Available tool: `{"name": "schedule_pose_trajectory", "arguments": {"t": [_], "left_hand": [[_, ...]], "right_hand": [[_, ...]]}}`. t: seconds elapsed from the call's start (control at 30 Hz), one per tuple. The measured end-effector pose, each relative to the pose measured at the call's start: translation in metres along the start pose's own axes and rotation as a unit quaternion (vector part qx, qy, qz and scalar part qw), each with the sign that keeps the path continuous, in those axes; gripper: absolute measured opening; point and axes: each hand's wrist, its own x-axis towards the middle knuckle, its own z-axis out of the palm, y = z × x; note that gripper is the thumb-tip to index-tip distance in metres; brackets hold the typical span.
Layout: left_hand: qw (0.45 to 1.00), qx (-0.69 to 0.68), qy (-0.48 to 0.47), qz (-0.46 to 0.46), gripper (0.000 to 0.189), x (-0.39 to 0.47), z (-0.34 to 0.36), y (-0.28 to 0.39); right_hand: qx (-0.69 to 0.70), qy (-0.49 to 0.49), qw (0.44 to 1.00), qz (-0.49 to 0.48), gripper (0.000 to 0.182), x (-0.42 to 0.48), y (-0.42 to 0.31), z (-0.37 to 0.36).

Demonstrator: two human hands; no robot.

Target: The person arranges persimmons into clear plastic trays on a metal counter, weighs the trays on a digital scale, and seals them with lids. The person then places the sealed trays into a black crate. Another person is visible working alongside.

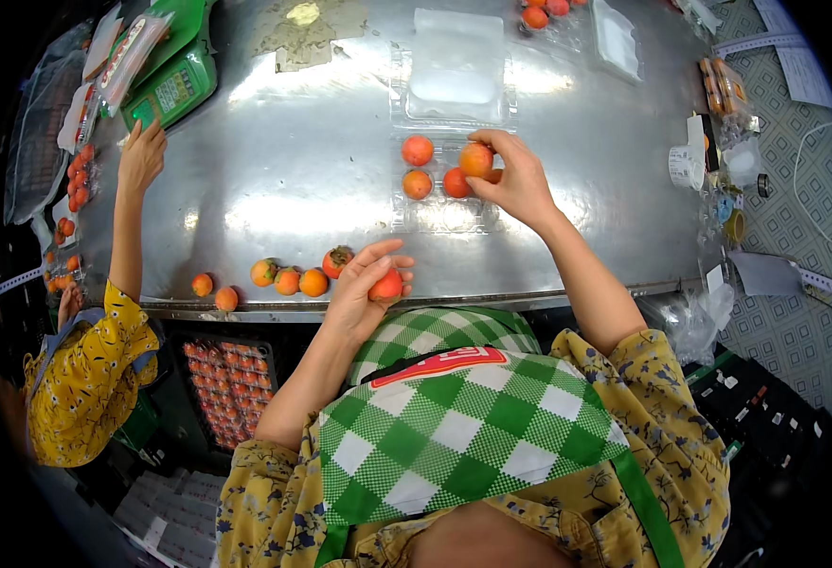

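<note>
My right hand (512, 174) grips an orange persimmon (475, 160) between thumb and fingers, over a clear plastic clamshell tray (451, 216). Two persimmons sit in the tray's left side, one redder (417, 150) and one more orange (416, 184); another (456, 183) lies just below the held one. Near the table's front edge, my left hand (367, 284) holds a red-orange persimmon (386, 285) in its curled fingers. Just left of that hand lies a persimmon with its leafy calyx up (337, 262), beside several more (287, 281) in a loose row.
A stack of clear containers (457, 67) stands behind the tray on the metal table (281, 170). A co-worker's hand (142, 156) touches a green scale (174, 89) at the left. More persimmons (535, 17) lie at the far edge. A crate of packed fruit (227, 390) sits below the table.
</note>
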Motion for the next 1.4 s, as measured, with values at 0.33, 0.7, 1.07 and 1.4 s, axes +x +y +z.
{"name": "schedule_pose_trajectory", "arguments": {"t": [0.33, 0.7, 1.07, 1.4], "left_hand": [[0.998, -0.026, -0.046, 0.036, 0.051, -0.009, 0.018, 0.018], [0.973, -0.141, -0.176, 0.040, 0.063, -0.002, 0.053, 0.039], [0.946, 0.190, -0.022, 0.260, 0.076, 0.004, 0.059, 0.024], [0.916, 0.273, 0.034, 0.292, 0.079, -0.001, 0.070, 0.024]], "right_hand": [[-0.107, -0.185, 0.975, -0.058, 0.039, 0.044, 0.021, 0.005], [-0.159, -0.233, 0.950, -0.131, 0.036, 0.053, 0.021, 0.005], [0.095, -0.218, 0.960, -0.150, 0.053, 0.002, -0.068, -0.024], [0.068, -0.109, 0.982, -0.136, 0.051, -0.018, -0.064, -0.019]]}}
